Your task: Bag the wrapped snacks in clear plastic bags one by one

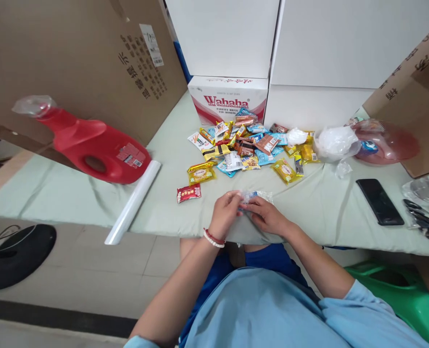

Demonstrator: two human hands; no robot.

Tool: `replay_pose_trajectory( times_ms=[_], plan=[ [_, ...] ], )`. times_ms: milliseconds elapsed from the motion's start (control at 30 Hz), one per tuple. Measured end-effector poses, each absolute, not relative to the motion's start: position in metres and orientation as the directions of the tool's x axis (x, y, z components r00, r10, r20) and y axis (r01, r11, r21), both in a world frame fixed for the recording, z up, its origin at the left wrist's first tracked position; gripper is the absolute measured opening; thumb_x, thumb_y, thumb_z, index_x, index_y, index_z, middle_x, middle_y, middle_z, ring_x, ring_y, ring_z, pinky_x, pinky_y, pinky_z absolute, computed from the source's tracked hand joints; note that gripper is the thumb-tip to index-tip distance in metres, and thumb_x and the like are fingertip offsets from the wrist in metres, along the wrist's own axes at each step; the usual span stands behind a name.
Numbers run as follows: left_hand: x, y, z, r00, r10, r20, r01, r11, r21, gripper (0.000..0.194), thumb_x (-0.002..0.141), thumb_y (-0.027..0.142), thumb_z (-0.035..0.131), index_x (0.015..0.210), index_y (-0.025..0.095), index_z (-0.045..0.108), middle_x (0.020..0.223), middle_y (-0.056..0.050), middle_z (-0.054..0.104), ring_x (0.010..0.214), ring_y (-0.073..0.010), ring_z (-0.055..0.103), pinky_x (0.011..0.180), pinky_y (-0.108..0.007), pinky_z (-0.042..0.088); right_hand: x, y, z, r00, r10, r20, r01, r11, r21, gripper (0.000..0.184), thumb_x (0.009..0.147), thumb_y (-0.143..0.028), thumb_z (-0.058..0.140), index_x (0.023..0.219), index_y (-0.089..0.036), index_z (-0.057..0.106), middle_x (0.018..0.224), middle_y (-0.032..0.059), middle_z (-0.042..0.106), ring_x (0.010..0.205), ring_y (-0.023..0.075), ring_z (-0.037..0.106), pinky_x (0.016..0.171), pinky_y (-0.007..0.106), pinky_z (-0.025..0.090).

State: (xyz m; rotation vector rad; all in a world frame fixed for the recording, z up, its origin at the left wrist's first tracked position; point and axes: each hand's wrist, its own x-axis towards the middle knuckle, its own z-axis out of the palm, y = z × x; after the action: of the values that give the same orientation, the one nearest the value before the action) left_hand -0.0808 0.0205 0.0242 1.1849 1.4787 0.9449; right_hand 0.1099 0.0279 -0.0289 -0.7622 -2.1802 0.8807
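Note:
At the table's front edge, my left hand (pixel 228 209) and my right hand (pixel 267 216) meet with bent fingers on a small, crinkled, clear plastic wrapper (pixel 263 195) with blue print. Both hands pinch its near end; the fingers cover much of it, and what is inside cannot be made out. To the left lies a red snack packet (pixel 189 193), apart from the hands. Beyond them spreads a heap of small wrapped snacks (pixel 245 147) in yellow, blue, brown and white. A yellow packet (pixel 286 171) lies at the right of the heap.
A red jug (pixel 102 150) lies tilted at left beside a white roll (pixel 133 203). Behind the heap stands a Wahaha carton (pixel 229 99). At right are a bunched plastic bag (pixel 337 142), a pink bowl-like item (pixel 388 142), a black phone (pixel 380 202) and keys (pixel 422 217).

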Motion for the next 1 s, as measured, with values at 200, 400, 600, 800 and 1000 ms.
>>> replay_pose_trajectory(
  times_ms=[200,400,600,800,1000],
  plan=[
    [-0.063,0.006,0.008,0.17,0.978,0.119,0.808,-0.208,0.552,0.031,0.095,0.019,0.05,0.114,0.024,0.073,0.122,-0.01,0.069,0.109,-0.0269,0.063,0.086,-0.04,0.056,0.137,0.035,-0.018,-0.347,0.906,0.242,0.359,0.367,-0.858,0.028,0.099,-0.022,0.047,0.108,-0.024,0.073,0.111,0.0073,0.072,0.104,0.021,0.067,0.095,0.039,0.054],
    [-0.062,-0.002,-0.005,0.18,0.96,0.213,0.893,-0.25,0.373,0.026,0.097,0.019,0.054,0.114,0.027,0.072,0.119,-0.009,0.067,0.103,-0.0261,0.06,0.073,-0.036,0.052,0.147,0.045,-0.027,-0.088,0.975,0.206,0.769,0.198,-0.608,0.018,0.087,-0.037,0.071,0.096,-0.021,0.072,0.107,0.0133,0.066,0.105,0.0311,0.057,0.097,0.048,0.047],
    [-0.059,-0.005,-0.009,0.351,0.89,0.292,0.901,-0.406,0.155,0.024,0.098,0.016,0.052,0.109,0.023,0.073,0.137,-0.011,0.067,0.126,-0.0312,0.057,0.094,-0.049,0.047,0.129,0.043,-0.01,-0.127,0.981,0.147,0.666,0.194,-0.721,0.009,0.093,-0.028,0.059,0.087,-0.022,0.06,0.093,0.0065,0.063,0.087,0.022,0.059,0.079,0.033,0.046],
    [-0.061,-0.003,-0.011,0.432,0.877,0.208,0.854,-0.472,0.218,0.034,0.093,0.011,0.054,0.123,0.012,0.069,0.128,-0.018,0.071,0.132,-0.0329,0.058,0.101,-0.05,0.05,0.082,0.048,0.007,-0.315,0.939,0.139,0.611,0.313,-0.727,0.01,0.095,-0.021,0.049,0.086,-0.023,0.052,0.078,0.0006,0.06,0.074,0.0179,0.056,0.07,0.028,0.039],
    [-0.104,0.002,-0.019,-0.036,0.944,0.328,0.621,-0.236,0.747,0.034,0.095,0.017,0.048,0.123,0.021,0.066,0.122,-0.009,0.072,0.112,-0.0217,0.069,0.095,-0.039,0.057,0.064,0.059,-0.018,-0.389,0.908,0.154,0.604,0.378,-0.701,0.013,0.097,-0.019,0.045,0.095,-0.021,0.057,0.094,0.0068,0.066,0.089,0.0217,0.061,0.081,0.032,0.046]
  ],
)
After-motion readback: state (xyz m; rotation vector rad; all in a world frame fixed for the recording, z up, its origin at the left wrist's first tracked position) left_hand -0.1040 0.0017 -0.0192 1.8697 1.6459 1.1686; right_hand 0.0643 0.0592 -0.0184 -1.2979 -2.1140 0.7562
